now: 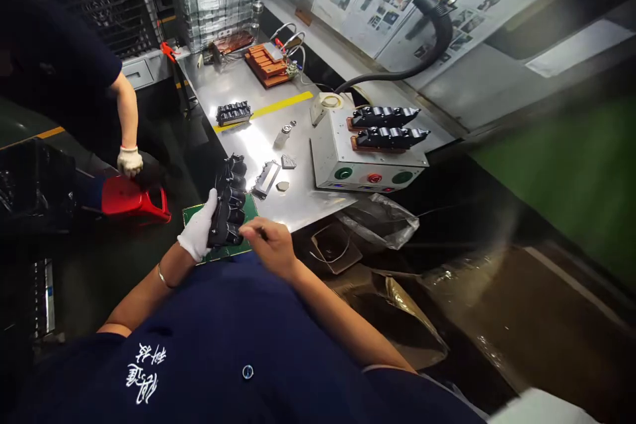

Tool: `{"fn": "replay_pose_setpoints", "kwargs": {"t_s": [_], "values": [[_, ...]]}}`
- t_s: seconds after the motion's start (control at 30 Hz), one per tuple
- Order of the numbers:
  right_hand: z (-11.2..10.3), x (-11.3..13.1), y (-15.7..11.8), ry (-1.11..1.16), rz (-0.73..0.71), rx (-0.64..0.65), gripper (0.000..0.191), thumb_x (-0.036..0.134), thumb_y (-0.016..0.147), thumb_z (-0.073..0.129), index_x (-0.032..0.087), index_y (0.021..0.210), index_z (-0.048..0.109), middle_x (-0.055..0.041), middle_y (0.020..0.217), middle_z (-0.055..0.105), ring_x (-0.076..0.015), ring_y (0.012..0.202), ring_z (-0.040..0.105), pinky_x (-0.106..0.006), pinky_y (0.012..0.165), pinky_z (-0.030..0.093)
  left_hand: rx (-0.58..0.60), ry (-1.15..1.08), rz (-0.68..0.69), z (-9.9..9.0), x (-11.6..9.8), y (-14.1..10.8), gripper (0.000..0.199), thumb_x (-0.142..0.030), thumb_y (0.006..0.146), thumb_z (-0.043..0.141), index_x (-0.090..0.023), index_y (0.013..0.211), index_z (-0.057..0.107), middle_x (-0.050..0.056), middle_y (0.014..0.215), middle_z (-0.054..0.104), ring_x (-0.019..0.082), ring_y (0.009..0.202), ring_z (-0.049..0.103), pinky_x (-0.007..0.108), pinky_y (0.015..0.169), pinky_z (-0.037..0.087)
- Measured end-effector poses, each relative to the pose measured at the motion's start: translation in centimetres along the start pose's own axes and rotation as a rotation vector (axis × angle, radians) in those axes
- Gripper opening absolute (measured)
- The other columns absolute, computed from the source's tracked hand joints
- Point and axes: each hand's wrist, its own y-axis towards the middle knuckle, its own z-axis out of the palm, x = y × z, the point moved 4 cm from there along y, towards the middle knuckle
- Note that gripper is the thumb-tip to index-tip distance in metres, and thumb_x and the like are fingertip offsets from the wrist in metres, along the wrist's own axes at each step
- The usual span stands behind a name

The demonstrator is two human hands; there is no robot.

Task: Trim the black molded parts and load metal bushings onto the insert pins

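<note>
A black ribbed part is held upright above a green mat at the table's near corner. My left hand, in a white glove, grips it along its left side. My bare right hand is at the part's lower right edge, its fingers curled together; whether they pinch something small is too hard to make out. On the metal table, just beyond, lie a silver-grey block and small metal pieces. Another black ribbed part rests farther back by the yellow tape.
A white control box carries two black parts on its top. An orange fixture with hoses stands behind. On the left, a co-worker's gloved hand hangs over a red stool. Plastic bags and cardboard lie at right.
</note>
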Motion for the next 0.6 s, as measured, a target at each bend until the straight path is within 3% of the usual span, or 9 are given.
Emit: {"fn": "replay_pose_setpoints", "kwargs": {"t_s": [0.1,0.2,0.27,0.43,0.6], "values": [[-0.6,-1.4,-0.5,-0.023,0.183,-0.104,0.040,0.046,0.100,0.035,0.021,0.103,0.066,-0.0009,0.070,0.062,-0.0114,0.054,0.056,-0.026,0.054,0.049,-0.155,0.075,0.054,-0.2,0.1,0.2,0.052,-0.062,0.084,0.056,-0.013,0.095,0.072,0.006,0.071,0.072,0.013,0.049,0.063,0.022,0.048,0.049],[-0.6,-2.0,-0.9,-0.140,0.167,0.004,0.042,0.047,0.099,0.034,0.022,0.112,0.065,-0.0053,0.083,0.066,-0.0163,0.073,0.063,-0.030,0.067,0.053,-0.211,0.123,0.032,-0.1,0.6,0.2,0.050,-0.061,0.084,0.056,-0.015,0.091,0.073,0.004,0.062,0.069,0.012,0.047,0.060,0.022,0.049,0.048],[-0.7,-2.2,-1.2,-0.240,0.179,0.048,0.040,0.045,0.099,0.034,0.022,0.111,0.064,-0.0054,0.081,0.067,-0.0181,0.078,0.064,-0.031,0.071,0.051,-0.222,0.138,0.029,0.1,0.6,0.1,0.048,-0.059,0.086,0.054,-0.014,0.090,0.074,0.003,0.057,0.067,0.012,0.045,0.057,0.022,0.049,0.046],[-0.7,-2.3,-1.6,-0.189,0.180,0.049,0.028,0.040,0.096,0.047,0.021,0.091,0.066,-0.0011,0.070,0.059,-0.0124,0.058,0.053,-0.026,0.056,0.044,-0.190,0.124,0.006,0.9,0.6,-0.2,0.044,-0.049,0.093,0.048,-0.014,0.092,0.074,0.002,0.055,0.066,0.012,0.043,0.055,0.022,0.052,0.046],[-0.7,-2.4,-1.4,-0.056,0.122,-0.005,0.020,0.035,0.091,0.057,0.019,0.086,0.070,-0.0032,0.073,0.063,-0.0122,0.060,0.055,-0.025,0.053,0.044,-0.179,0.033,0.031,0.9,1.0,0.2,0.044,-0.048,0.093,0.049,-0.013,0.107,0.072,0.006,0.071,0.074,0.019,0.066,0.069,0.025,0.068,0.053]]}}
